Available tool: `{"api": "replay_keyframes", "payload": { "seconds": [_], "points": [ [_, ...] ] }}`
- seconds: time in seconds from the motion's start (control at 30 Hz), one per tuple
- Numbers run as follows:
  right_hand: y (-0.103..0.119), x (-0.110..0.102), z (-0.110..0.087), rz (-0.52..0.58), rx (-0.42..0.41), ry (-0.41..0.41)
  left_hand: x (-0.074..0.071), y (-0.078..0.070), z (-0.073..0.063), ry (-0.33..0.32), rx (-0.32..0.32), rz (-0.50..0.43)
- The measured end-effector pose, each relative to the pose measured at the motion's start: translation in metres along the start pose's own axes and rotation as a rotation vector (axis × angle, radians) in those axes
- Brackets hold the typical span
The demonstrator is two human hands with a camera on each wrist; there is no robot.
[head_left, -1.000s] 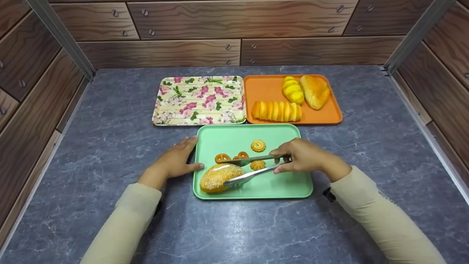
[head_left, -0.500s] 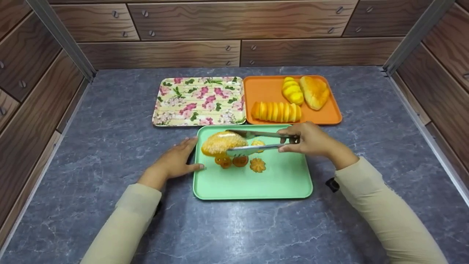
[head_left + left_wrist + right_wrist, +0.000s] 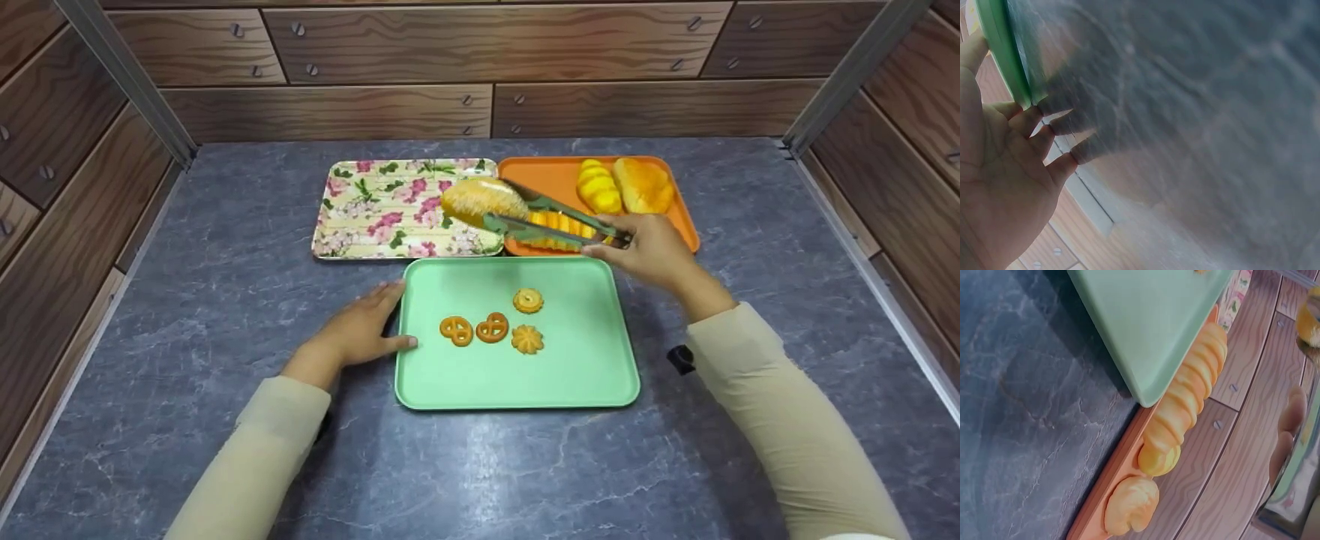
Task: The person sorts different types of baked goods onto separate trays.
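My right hand (image 3: pixel 649 251) grips metal tongs (image 3: pixel 559 225), and their tips pinch a sugar-dusted oval bread roll (image 3: pixel 480 199). The roll is held up, overlapping the right side of the floral tray (image 3: pixel 375 225) and the edge of the orange tray (image 3: pixel 686 240). At the right of the right wrist view the tongs (image 3: pixel 1297 467) show close up. My left hand (image 3: pixel 349 330) rests at the left edge of the green tray (image 3: pixel 517 382), thumb over the rim, the other fingers extended on the table. On the green tray lie two pretzels (image 3: pixel 493 328) and two round cookies (image 3: pixel 528 339).
The orange tray bears a sliced loaf (image 3: pixel 551 238), partly hidden behind the tongs, a yellow croissant-shaped roll (image 3: pixel 598 187) and a golden bun (image 3: pixel 645 186). Both back trays stand side by side behind the green one. Wood-patterned panels (image 3: pixel 480 45) enclose the grey marbled table (image 3: pixel 480 472).
The right hand has lifted the bread roll with the tongs from the green tray and carried it away from the body, to over the back trays. My left hand has stayed put.
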State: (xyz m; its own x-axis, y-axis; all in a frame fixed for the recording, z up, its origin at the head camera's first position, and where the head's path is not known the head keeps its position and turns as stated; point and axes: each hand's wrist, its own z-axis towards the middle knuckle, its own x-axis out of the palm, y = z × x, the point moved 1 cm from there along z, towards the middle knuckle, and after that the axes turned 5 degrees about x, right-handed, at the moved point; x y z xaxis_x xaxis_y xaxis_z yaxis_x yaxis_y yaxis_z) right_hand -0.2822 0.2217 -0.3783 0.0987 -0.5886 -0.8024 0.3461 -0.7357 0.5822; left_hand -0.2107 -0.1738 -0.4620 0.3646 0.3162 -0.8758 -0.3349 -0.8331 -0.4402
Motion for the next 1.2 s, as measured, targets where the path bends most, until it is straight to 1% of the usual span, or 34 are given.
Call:
{"api": "replay_keyframes", "payload": {
  "seconds": [0.1,0.2,0.5,0.6,0.73,1.03,1.2],
  "points": [
    [-0.001,-0.002,0.006,0.001,0.084,-0.029,0.0,0.0,0.0,-0.007,0.012,-0.001],
    [-0.002,-0.004,0.011,-0.009,0.158,-0.052,0.001,0.0,0.001,-0.004,0.009,-0.001],
    [-0.005,-0.006,0.021,-0.088,0.278,-0.122,0.002,0.001,0.001,0.001,0.007,-0.002],
    [-0.006,-0.005,0.025,-0.118,0.312,-0.149,0.001,0.001,0.001,0.001,0.015,-0.002],
    [-0.008,-0.003,0.032,-0.168,0.333,-0.179,0.001,0.001,0.001,0.01,0.013,-0.005],
    [-0.013,0.011,0.04,-0.242,0.422,-0.17,0.001,0.001,0.001,0.017,-0.002,-0.017],
    [-0.014,0.015,0.045,-0.285,0.446,-0.163,0.0,0.001,0.001,0.017,-0.004,-0.013]
  ]
}}
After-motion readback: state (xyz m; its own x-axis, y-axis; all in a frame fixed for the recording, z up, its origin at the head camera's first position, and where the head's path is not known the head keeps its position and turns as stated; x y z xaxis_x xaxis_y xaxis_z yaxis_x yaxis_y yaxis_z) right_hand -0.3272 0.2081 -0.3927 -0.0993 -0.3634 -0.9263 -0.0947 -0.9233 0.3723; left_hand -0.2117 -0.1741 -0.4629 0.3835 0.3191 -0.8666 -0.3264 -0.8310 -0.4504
